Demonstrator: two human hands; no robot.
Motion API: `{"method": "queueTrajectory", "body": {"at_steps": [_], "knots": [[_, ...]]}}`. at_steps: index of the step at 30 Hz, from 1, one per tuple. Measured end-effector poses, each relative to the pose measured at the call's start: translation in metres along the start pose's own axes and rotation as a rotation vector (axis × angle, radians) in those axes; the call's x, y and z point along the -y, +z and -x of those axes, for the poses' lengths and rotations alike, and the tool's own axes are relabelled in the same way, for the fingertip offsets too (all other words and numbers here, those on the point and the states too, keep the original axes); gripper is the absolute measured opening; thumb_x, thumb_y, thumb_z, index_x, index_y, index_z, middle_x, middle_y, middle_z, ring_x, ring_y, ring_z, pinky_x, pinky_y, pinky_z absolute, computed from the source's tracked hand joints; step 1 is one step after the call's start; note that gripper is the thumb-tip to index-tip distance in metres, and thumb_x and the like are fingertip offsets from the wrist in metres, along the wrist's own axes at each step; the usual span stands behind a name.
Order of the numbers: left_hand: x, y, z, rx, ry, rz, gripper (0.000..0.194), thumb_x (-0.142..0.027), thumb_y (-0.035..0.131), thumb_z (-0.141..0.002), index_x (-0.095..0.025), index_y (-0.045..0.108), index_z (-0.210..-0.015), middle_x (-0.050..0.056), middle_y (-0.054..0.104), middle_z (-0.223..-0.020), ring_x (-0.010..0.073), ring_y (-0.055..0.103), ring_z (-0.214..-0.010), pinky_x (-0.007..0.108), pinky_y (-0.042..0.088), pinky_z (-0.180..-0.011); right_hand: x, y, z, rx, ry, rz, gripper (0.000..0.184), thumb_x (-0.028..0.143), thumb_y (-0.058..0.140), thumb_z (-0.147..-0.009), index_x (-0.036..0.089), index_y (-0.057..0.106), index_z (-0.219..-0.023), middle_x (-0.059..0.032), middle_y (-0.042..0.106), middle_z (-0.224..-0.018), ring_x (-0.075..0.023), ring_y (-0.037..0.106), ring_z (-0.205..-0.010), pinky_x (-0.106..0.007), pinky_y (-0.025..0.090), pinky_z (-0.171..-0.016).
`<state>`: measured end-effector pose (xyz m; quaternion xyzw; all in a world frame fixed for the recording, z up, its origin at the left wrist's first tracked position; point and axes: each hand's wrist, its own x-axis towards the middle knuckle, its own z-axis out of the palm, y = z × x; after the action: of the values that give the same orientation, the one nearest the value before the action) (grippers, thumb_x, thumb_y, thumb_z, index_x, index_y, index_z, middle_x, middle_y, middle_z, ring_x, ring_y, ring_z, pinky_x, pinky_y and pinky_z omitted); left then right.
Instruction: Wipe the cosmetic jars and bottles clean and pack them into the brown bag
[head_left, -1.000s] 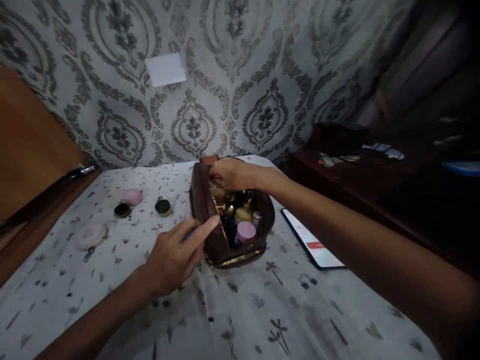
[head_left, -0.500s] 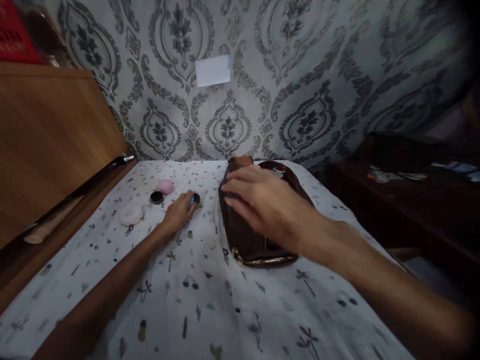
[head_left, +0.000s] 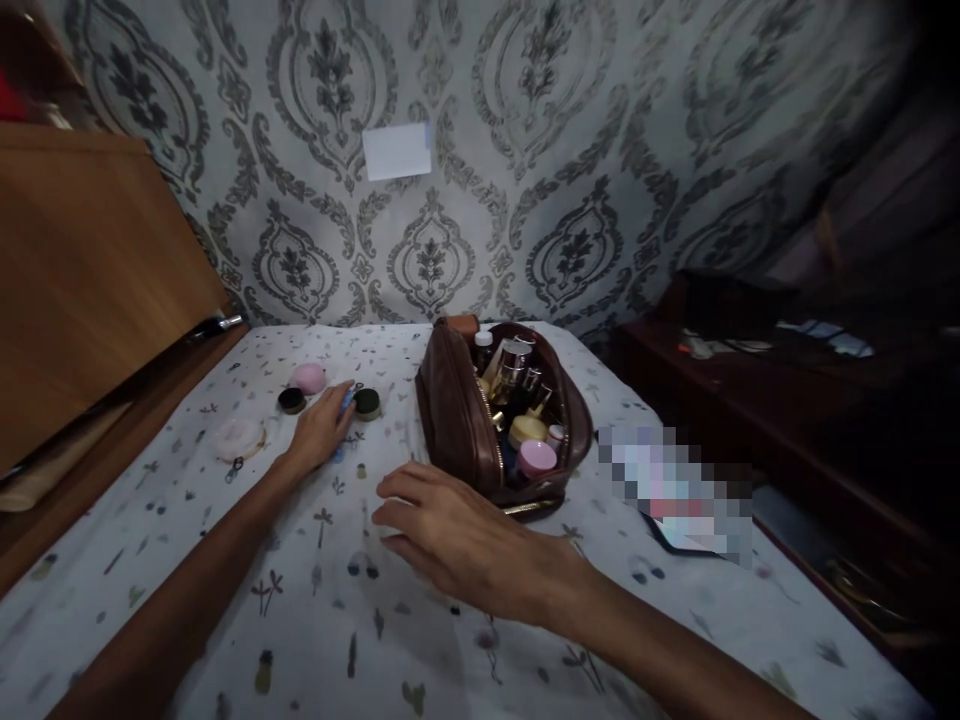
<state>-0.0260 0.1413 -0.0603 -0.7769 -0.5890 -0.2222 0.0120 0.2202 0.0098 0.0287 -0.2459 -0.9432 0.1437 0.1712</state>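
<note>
Grey scrollwork covers the wall (head_left: 431, 250), and below it we have a white cloth (head_left: 420, 640), thin-looking, printed and lightly creased. On it, right of centre, stands the brown bag (head_left: 454, 420), smooth like leather, its gold zip (head_left: 491, 430) open over shiny-capped bottles (head_left: 512, 372) and round jars (head_left: 537, 458). We judge it soft-walled but weighty with that load, best lifted with both hands under the base; tipped, it could spill, and any glass could chip. Our right hand (head_left: 457, 540) is bare of anything, fingers loosely spread and curved, just in front of the bag. Our left hand (head_left: 322, 425) lies further left, fingertips narrowed, just beside the dark jar (head_left: 367, 404), squat, hard-looking and probably light, easiest to take by its rim. Between those fingertips we hold a small blue piece (head_left: 346, 400), mostly hidden, so we cannot tell whether it is stiff or soft.
</note>
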Motion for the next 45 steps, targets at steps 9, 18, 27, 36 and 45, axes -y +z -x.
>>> {"method": "queueTrajectory", "body": {"at_steps": [9,18,27,36,45], "knots": [[0.038,-0.028,0.009,-0.026,-0.332,-0.335,0.040,-0.033,0.039,-0.099,-0.012,0.054,-0.130,0.023,0.051,-0.129,0.0394,0.045,-0.124,0.049,0.050,-0.088,-0.013,0.052,-0.011,-0.045,0.122,-0.410,0.019,0.020,0.060,-0.094,0.013,0.071,-0.108,-0.0128,0.071,-0.110,-0.0226,0.063,-0.112,-0.036,0.050,-0.099],[0.049,-0.027,0.011,0.006,-0.349,-0.159,0.044,-0.029,0.046,-0.095,-0.016,0.051,-0.136,0.019,0.054,-0.127,0.0364,0.052,-0.118,0.047,0.050,-0.089,-0.025,0.093,-0.033,-0.268,0.527,-1.344,0.029,0.041,0.076,-0.079,0.019,0.075,-0.097,-0.0046,0.073,-0.099,-0.0160,0.069,-0.089,-0.027,0.051,-0.076],[-0.017,-0.037,0.043,0.108,-0.024,0.638,0.050,-0.046,0.056,-0.093,-0.016,0.056,-0.133,0.009,0.066,-0.124,0.0247,0.064,-0.108,0.034,0.052,-0.093,-0.033,0.108,-0.026,-0.604,0.686,-1.853,0.055,0.043,0.090,-0.065,0.023,0.067,-0.110,-0.0045,0.072,-0.107,-0.0188,0.073,-0.092,-0.031,0.056,-0.078],[-0.048,-0.042,0.073,0.250,0.189,0.810,0.056,-0.043,0.058,-0.094,-0.021,0.046,-0.144,0.013,0.058,-0.130,0.0258,0.059,-0.119,0.037,0.050,-0.100,-0.028,0.108,-0.028,-0.740,0.632,-1.794,0.049,0.043,0.092,-0.059,0.021,0.068,-0.097,0.0031,0.070,-0.088,-0.0100,0.065,-0.074,-0.022,0.051,-0.066],[-0.053,-0.041,0.079,-0.038,0.234,0.667,0.035,-0.043,0.038,-0.103,-0.020,0.049,-0.128,0.013,0.059,-0.124,0.0241,0.058,-0.117,0.041,0.048,-0.101,-0.029,0.114,-0.028,-0.761,0.638,-1.695,0.049,0.040,0.093,-0.056,0.022,0.065,-0.092,0.0037,0.068,-0.089,-0.0110,0.065,-0.074,-0.024,0.052,-0.070]]}}
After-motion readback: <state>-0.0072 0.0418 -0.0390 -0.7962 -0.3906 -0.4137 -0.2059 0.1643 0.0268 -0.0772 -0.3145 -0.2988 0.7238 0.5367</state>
